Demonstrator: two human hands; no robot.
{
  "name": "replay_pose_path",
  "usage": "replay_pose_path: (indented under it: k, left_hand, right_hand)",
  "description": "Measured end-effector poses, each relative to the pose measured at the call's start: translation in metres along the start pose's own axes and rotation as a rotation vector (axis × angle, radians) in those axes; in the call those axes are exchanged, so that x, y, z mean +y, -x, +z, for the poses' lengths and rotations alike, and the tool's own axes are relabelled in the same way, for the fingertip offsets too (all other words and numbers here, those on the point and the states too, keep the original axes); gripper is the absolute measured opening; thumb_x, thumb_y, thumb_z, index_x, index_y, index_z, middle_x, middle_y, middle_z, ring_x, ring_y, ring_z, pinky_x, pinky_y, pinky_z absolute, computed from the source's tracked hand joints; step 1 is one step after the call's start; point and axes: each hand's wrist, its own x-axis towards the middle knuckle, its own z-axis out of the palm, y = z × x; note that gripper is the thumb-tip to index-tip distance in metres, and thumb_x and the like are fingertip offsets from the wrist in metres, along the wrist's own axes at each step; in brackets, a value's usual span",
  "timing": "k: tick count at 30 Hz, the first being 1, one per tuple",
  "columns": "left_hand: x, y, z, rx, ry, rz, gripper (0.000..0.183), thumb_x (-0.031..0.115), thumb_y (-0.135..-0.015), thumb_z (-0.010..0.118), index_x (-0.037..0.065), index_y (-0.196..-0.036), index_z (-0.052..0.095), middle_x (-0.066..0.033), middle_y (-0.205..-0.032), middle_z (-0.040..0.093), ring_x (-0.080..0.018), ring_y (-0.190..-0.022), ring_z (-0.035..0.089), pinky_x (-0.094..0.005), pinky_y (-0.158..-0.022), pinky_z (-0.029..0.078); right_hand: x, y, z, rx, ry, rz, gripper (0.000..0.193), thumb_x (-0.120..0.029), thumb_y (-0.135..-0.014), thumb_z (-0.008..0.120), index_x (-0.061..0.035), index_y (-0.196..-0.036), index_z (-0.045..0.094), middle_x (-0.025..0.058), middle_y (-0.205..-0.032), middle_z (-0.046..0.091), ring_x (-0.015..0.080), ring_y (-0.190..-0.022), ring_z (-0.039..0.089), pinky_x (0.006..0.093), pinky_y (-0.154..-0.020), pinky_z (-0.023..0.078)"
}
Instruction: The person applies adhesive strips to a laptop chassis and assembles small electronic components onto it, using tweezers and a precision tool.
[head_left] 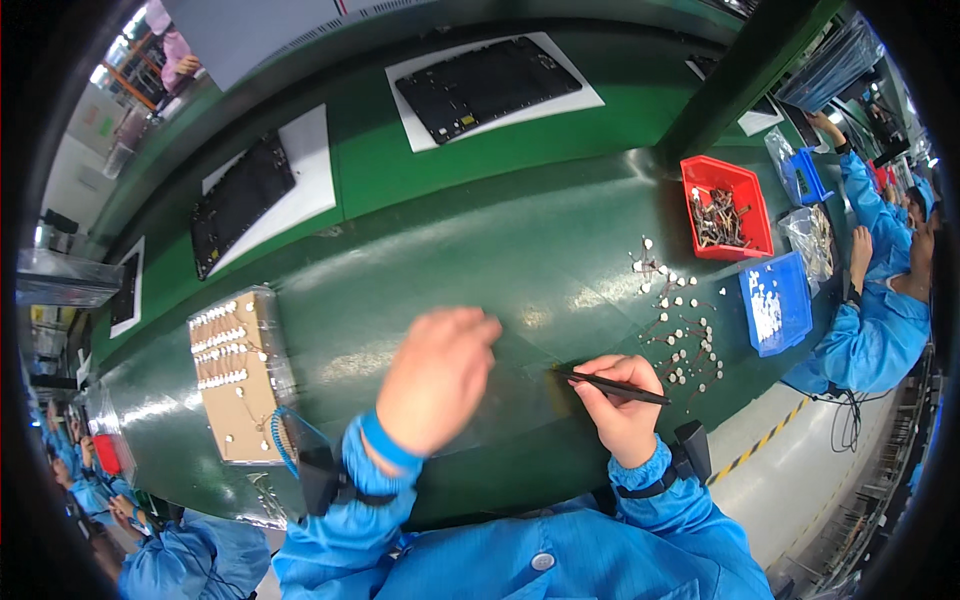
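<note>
Black tweezers [635, 389] lie across the fingers of my right hand [625, 405], which is closed around them. Their tip points left, just over the green work mat [540, 260]. My left hand [440, 375], wearing a blue wrist strap, hovers over the mat a little left of the tweezers. Motion smears its fingers, and whether they hold anything does not show. Right of my right hand, several small round white parts with thin dark wires [678, 357] are scattered on the mat. A brown cardboard sheet [250, 410] at the left carries rows of similar wired parts.
A red bin [762, 215] holds a tangle of wired parts. Beside it stands a blue bin [790, 300] of small white pieces. Black panels [490, 85] lie on white sheets along the far shelf. A green post [735, 95] rises at the back right. Co-workers [880, 310] sit nearby.
</note>
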Motion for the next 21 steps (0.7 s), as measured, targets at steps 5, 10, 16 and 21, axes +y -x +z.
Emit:
replay_pose_path:
  k: [5, 10, 16, 21]
  left_hand:
    - [-0.086, -0.088, -0.016, 0.415, -0.38, -0.206, 0.018, 0.002, -0.074, 0.055, -0.001, -0.089, 0.062, -0.0187, -0.088, 0.06, -0.0343, -0.087, 0.056, -0.0401, -0.077, 0.046]
    - [-0.144, -0.135, -0.006, 0.282, -0.49, -0.292, 0.02, 0.006, -0.071, 0.057, 0.006, -0.09, 0.065, -0.0165, -0.086, 0.06, -0.034, -0.085, 0.057, -0.0415, -0.076, 0.047]
    - [-0.163, -0.15, -0.007, 0.184, -0.696, -0.198, 0.01, 0.01, -0.072, 0.054, 0.006, -0.078, 0.06, -0.0159, -0.077, 0.057, -0.0343, -0.074, 0.058, -0.0445, -0.065, 0.047]
    - [-0.165, -0.145, -0.012, 0.257, -0.607, -0.207, 0.009, 0.006, -0.073, 0.049, 0.003, -0.081, 0.047, -0.0218, -0.076, 0.058, -0.0388, -0.069, 0.058, -0.049, -0.062, 0.046]
  right_hand:
    - [0.003, -0.001, 0.0, 0.001, 0.004, 0.014, 0.021, 0.009, -0.072, 0.064, -0.0012, -0.079, 0.047, 0.0145, -0.087, 0.061, 0.0176, -0.082, 0.06, 0.0289, -0.073, 0.048]
    - [0.013, -0.001, 0.002, 0.001, 0.007, -0.006, 0.022, 0.007, -0.07, 0.067, -0.0014, -0.078, 0.047, 0.0136, -0.085, 0.062, 0.0166, -0.079, 0.059, 0.028, -0.07, 0.047]
    - [0.007, 0.001, 0.0, 0.007, 0.035, -0.039, 0.021, 0.004, -0.07, 0.068, -0.0012, -0.076, 0.049, 0.0133, -0.084, 0.063, 0.017, -0.079, 0.06, 0.0278, -0.07, 0.048]
    - [0.003, 0.0, 0.0, -0.036, 0.068, -0.038, 0.023, 0.007, -0.07, 0.066, -0.0021, -0.077, 0.046, 0.0145, -0.085, 0.062, 0.0168, -0.079, 0.06, 0.0284, -0.071, 0.048]
